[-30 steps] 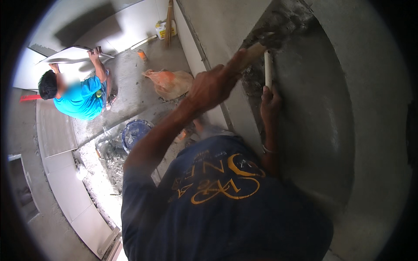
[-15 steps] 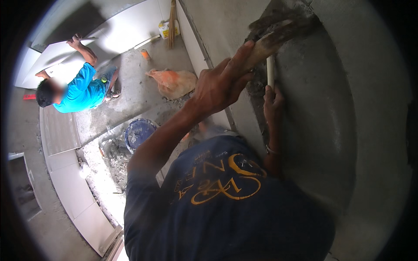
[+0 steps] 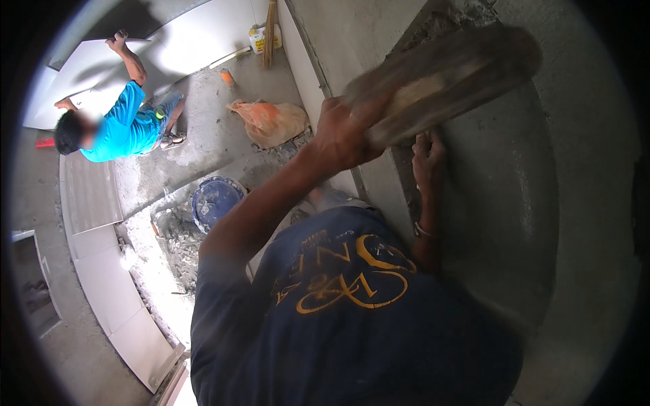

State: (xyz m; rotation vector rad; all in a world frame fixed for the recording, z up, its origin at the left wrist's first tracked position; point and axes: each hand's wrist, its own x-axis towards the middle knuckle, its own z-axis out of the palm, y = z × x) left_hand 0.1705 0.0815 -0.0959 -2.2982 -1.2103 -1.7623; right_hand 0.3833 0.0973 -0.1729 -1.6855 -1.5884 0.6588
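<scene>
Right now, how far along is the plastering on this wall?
Done: the darker grey plaster band looks spread and fairly smooth. In hand: the left hand holds a blurred wooden float; the right hand rests on the wall. Left: the rough patch above.

The wooden float [image 3: 443, 81] in the left hand [image 3: 345, 135] is smeared by motion blur, so its edges and surface cannot be made out. It covers the fingertips of the right hand [image 3: 428, 159] against the wall [image 3: 589, 203]. The kneeling co-worker [image 3: 118, 128] has a blurred face.
</scene>
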